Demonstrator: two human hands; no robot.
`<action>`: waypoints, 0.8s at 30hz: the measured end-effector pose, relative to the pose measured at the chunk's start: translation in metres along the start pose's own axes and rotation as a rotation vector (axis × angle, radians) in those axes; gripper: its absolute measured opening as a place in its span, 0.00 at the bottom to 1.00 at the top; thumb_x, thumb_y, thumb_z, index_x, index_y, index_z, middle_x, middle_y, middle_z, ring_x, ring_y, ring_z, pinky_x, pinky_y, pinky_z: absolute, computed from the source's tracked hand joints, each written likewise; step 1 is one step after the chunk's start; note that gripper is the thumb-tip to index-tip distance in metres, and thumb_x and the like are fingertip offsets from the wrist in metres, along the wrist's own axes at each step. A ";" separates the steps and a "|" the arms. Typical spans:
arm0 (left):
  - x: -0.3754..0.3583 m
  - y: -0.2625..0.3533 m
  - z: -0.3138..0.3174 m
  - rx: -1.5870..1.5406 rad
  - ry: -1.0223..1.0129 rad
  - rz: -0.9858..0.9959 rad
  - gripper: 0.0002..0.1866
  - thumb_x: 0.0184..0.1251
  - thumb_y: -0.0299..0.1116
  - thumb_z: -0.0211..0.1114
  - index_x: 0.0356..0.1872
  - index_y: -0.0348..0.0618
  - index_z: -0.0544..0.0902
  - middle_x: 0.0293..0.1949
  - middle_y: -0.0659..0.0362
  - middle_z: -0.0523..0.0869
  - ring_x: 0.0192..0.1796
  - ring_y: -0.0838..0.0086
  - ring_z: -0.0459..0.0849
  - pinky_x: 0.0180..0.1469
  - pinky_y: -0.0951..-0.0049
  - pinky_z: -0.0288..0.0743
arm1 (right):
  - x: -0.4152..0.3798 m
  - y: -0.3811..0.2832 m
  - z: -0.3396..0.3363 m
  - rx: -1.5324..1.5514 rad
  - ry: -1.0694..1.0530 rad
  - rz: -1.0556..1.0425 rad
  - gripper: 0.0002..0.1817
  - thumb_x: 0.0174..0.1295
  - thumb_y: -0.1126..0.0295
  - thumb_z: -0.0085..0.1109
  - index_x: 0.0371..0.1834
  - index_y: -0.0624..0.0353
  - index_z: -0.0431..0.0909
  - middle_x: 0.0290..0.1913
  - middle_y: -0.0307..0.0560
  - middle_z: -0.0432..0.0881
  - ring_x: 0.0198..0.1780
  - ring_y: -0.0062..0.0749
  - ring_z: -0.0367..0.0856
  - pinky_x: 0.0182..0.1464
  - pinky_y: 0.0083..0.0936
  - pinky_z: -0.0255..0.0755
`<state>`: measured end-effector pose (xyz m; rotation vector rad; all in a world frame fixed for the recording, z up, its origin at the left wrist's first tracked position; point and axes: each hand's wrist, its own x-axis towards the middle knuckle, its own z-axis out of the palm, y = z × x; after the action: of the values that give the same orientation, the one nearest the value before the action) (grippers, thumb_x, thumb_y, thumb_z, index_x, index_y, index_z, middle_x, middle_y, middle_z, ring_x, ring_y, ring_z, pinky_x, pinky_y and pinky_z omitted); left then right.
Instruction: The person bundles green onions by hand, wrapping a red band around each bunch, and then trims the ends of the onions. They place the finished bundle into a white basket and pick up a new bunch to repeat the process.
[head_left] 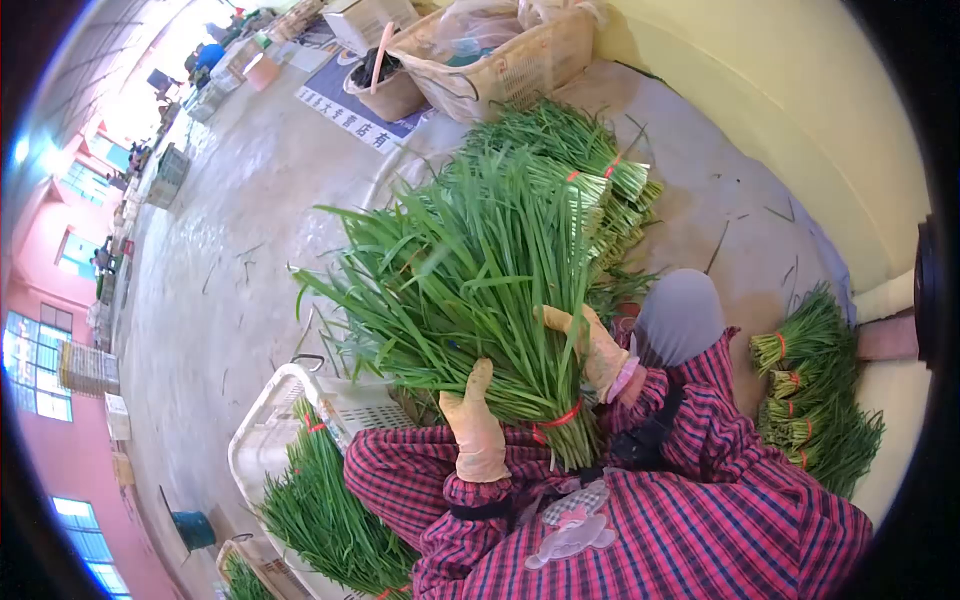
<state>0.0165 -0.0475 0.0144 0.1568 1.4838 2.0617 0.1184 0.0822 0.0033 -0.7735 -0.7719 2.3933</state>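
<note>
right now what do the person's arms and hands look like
Both hands wear pale tan rubber-like gloves: the left hand and the right hand. The sleeves are a red plaid with dark blue and white lines, and a pinkish cuff shows at the right wrist. A dark band circles each forearm.

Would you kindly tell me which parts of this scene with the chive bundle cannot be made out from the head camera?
- Left hand: its fingers lie on the large bundle; the palm side is hidden.
- Right hand: partly buried in the leaves.
- White crate: its inside is covered by greens and the sleeve.
- Floor sign: lettering too small to read.
- Far people, top left: blurred and tiny.
</note>
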 end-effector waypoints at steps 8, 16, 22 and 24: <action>0.004 -0.003 -0.009 -0.059 -0.024 -0.019 0.19 0.64 0.20 0.66 0.57 0.34 0.78 0.51 0.58 0.84 0.51 0.73 0.83 0.58 0.72 0.79 | 0.001 0.000 -0.002 -0.076 -0.057 0.003 0.22 0.66 0.64 0.65 0.60 0.61 0.76 0.49 0.41 0.85 0.46 0.24 0.83 0.50 0.25 0.78; 0.002 0.002 -0.006 -0.104 -0.006 0.075 0.16 0.65 0.20 0.65 0.54 0.35 0.80 0.49 0.58 0.85 0.50 0.73 0.84 0.59 0.71 0.78 | -0.010 -0.066 0.034 -0.685 0.247 -1.067 0.35 0.58 0.78 0.67 0.71 0.58 0.67 0.65 0.50 0.72 0.66 0.36 0.70 0.72 0.34 0.60; -0.010 0.023 0.005 -0.135 -0.133 0.191 0.14 0.63 0.20 0.68 0.51 0.36 0.83 0.47 0.60 0.86 0.46 0.76 0.85 0.55 0.73 0.79 | -0.019 -0.117 0.120 -1.461 -0.018 -1.342 0.19 0.53 0.72 0.68 0.51 0.50 0.84 0.50 0.43 0.80 0.54 0.39 0.77 0.59 0.35 0.70; -0.014 0.039 0.012 -0.085 -0.131 0.187 0.14 0.63 0.20 0.69 0.50 0.37 0.83 0.47 0.60 0.86 0.44 0.77 0.85 0.54 0.73 0.79 | -0.011 -0.128 0.131 -1.538 -0.048 -1.447 0.15 0.53 0.71 0.68 0.46 0.50 0.84 0.42 0.43 0.80 0.45 0.40 0.79 0.49 0.32 0.73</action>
<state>0.0179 -0.0526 0.0570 0.4023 1.3435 2.2116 0.0780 0.1202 0.1780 -0.2785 -2.1441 0.2666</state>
